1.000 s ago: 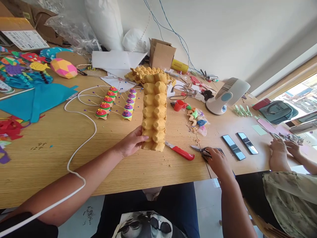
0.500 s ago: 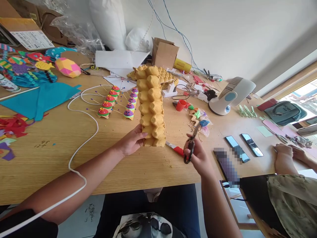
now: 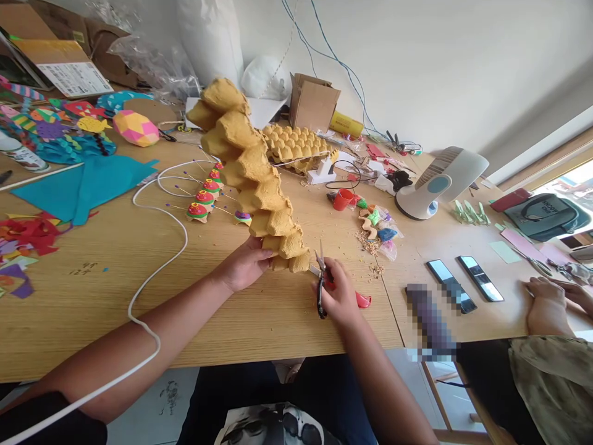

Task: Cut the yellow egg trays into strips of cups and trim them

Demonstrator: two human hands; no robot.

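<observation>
My left hand grips the lower end of a yellow egg carton strip, two rows of cups wide, which leans up and to the left above the table. In my right hand is a pair of scissors with dark handles, the blades spread and pointing up close to the strip's lower right corner. Whether the blades touch the carton I cannot tell. Behind my right hand lies a red-handled tool, mostly covered. Painted egg-cup figures in red and green stand beyond the strip, and a purple one is partly hidden by it.
More yellow egg trays lie at the back. A red cup, bags of coloured clay and a white fan stand to the right, with phones and another person's hands. A white cable crosses my left arm.
The carton strip has tilted from upright to leaning left, now covering most of the purple figures. My right hand has brought the scissors leftward to the strip's lower end.
</observation>
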